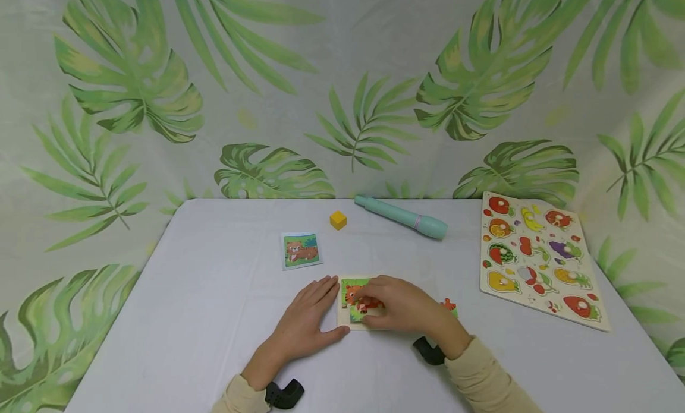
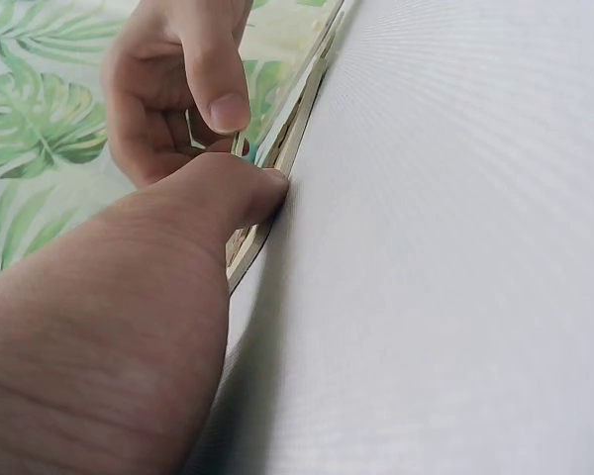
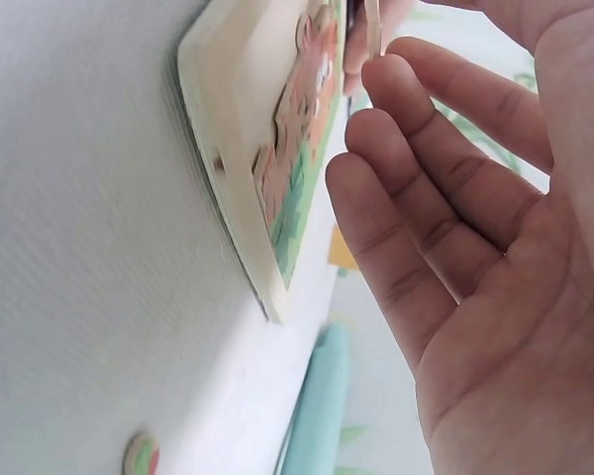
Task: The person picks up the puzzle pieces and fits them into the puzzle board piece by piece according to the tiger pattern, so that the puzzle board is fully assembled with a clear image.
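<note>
A small wooden puzzle board [image 1: 342,325] with a brown animal picture lies flat on the white table. My left hand [image 1: 306,319] rests at its left side, fingers straight, with the thumb at the near left corner. Above the board, my right hand [image 1: 400,306] pinches a thin puzzle piece [image 3: 373,28] between thumb and fingers. In the right wrist view, part of the board's tray [image 3: 238,89] shows bare wood beside pieces with green and brown print. The right hand hides much of the board in the head view.
A loose red-and-green puzzle piece [image 1: 449,306] lies beside the right wrist. Beyond the board are a picture card [image 1: 302,251] of a similar animal, a yellow cube [image 1: 338,220] and a teal tube-shaped object [image 1: 398,215]. A fruit peg board [image 1: 540,264] lies at the right.
</note>
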`<state>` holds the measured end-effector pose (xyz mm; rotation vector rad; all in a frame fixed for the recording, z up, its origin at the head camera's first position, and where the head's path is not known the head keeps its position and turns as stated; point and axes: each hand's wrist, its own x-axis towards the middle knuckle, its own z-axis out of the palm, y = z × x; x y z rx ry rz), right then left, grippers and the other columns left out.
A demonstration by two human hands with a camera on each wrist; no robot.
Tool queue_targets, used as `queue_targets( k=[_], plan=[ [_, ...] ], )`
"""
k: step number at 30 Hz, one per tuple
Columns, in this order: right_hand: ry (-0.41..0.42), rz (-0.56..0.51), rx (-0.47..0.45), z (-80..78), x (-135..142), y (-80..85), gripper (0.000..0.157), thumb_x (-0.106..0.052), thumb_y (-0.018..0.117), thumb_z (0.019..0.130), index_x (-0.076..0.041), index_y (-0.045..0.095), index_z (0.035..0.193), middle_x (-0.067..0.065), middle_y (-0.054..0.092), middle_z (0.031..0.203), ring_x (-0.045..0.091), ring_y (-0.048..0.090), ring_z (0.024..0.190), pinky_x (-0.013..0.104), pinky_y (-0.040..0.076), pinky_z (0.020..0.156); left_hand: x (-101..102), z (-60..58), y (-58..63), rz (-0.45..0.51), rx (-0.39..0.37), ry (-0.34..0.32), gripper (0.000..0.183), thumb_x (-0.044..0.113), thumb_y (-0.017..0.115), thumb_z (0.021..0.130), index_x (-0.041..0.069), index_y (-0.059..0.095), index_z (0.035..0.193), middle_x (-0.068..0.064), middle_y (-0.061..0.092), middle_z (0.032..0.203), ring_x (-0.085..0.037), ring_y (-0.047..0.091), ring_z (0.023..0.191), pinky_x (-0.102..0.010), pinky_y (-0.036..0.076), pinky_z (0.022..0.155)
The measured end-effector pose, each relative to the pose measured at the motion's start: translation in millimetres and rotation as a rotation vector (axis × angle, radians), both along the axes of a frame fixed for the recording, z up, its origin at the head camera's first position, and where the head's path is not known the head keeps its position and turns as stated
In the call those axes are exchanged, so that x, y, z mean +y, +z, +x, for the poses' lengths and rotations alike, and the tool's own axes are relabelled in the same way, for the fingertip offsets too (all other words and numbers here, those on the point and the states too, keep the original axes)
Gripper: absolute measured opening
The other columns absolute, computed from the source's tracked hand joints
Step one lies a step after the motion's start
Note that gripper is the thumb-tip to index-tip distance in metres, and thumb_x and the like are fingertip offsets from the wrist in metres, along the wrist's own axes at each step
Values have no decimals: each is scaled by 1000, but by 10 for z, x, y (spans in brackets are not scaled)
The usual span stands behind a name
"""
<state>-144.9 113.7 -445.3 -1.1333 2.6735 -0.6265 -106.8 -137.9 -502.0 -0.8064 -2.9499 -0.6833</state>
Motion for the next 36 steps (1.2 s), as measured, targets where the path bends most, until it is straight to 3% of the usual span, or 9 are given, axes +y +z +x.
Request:
queue_targets(
  k=[11,30,36],
  plan=[
    [6,9,-7,10,-73,-47,32,-31,78,89,-20,74,120,-10,71,119,8,60,109,33,55,97,3,9,22,11,1,4,89,59,67,92,6,40,159,-7,34,168,-22,28,156,-44,23,129],
    [31,-4,43,2,-113,-114,30,-29,77,89,-21,75,118,-9,72,118,9,63,110,35,54,100,8,14,31,14,-7,6,88,57,68,92,6,40,159,-6,35,167,-22,28,156,-43,23,129],
    [47,-5,52,-2,-127,-115,29,-28,77,89,-21,76,117,-11,72,113,7,62,104,33,54,96,2,11,26,11,-2,5,88,57,68,92,6,40,159,-6,35,167,-22,28,156,-43,24,129]
  ],
)
